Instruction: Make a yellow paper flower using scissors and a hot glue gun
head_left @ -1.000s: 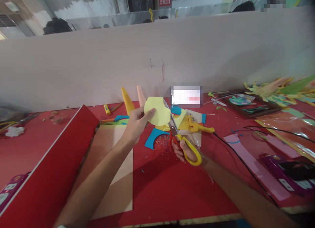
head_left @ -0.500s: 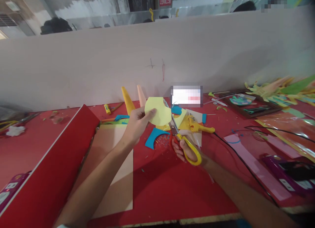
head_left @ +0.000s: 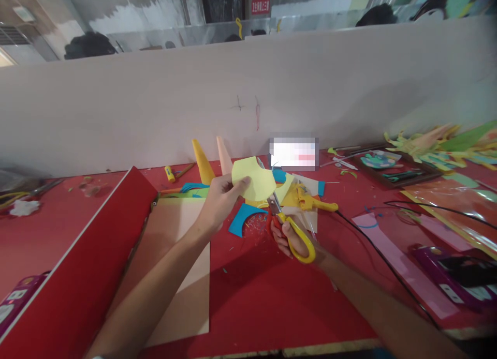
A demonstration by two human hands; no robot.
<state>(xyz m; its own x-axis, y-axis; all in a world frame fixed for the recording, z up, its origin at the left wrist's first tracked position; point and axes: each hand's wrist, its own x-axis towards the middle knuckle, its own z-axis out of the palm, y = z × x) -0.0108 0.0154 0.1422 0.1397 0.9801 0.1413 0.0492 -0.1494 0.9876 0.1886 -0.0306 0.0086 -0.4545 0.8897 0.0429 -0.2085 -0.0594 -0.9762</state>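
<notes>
Between thumb and fingers, my left hand (head_left: 223, 196) pinches a pale yellow sheet (head_left: 254, 179), partly rounded at its edge and raised above the table. My right hand (head_left: 289, 237) is wrapped round the scissors (head_left: 297, 241), which have one yellow and one red handle loop. The blades point up and away, meeting the sheet's lower right edge; their tips are partly hidden there. Below the sheet lies a blue piece with a curved cut-out (head_left: 238, 222). A yellow hot glue gun (head_left: 314, 201) rests just beyond the scissors.
A large beige board (head_left: 186, 292) and an upright red panel (head_left: 77, 255) stand at my left. Yellow (head_left: 202, 160) and peach (head_left: 224, 154) cones are behind my left hand. To the right are a black cord (head_left: 382, 263), pink strips (head_left: 404, 266), a purple device (head_left: 442, 273) and a dark tray (head_left: 399, 170).
The yellow sheet has turned slightly clockwise and shifted a little right and down against the scissors. Both hands keep their hold.
</notes>
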